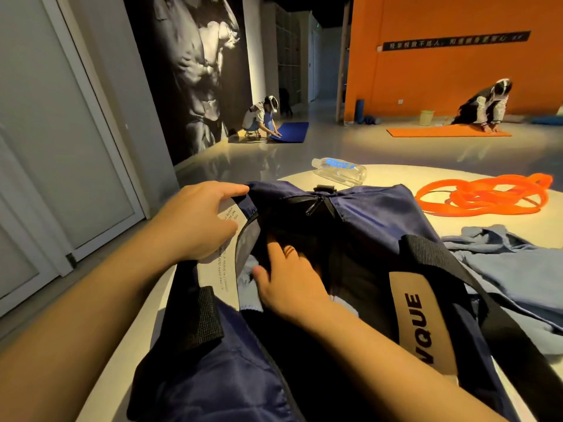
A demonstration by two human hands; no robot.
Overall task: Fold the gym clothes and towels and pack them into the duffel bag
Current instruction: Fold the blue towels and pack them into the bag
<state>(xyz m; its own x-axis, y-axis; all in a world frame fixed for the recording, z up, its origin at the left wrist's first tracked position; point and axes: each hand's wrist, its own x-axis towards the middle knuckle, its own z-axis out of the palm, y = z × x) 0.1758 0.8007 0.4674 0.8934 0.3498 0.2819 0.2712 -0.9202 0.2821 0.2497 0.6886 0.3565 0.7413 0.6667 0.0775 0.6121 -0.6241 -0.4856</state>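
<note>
Gym hall, glossy floor, orange wall (441, 71) far right, big b/w torso mural (198, 71) on left wall. Round pale table (146, 324) in foreground carries all task items.

L to R:
- left hand (195, 220): thumb + fingers pinch the near-left rim of the bag mouth, holding it open.
- 1 duffel bag (380, 214), navy, zip undone, black zip pull at far end; 2 black webbing straps seen; beige patch reading "VQUE" on its right side; white panel w/ small print on left side.
- right hand (289, 275): reaching into the bag mouth, fingers go into the dark interior; grip can't be told.
- 1 light blue cloth (248, 287) inside the bag, just under and left of the right hand, touching it.
- 1 clear water bottle (339, 170), lying on its side behind the bag.
- 1 orange cord bundle (484, 196), loose coils, far right of table.
- 1 blue-grey garment (511, 260), crumpled, unfolded, beside bag on right, partly under strap.

Background: 2 people crouched on floor, 1 at blue mat (292, 132), 1 at orange mat (447, 131); 1 pale bucket (426, 117).
</note>
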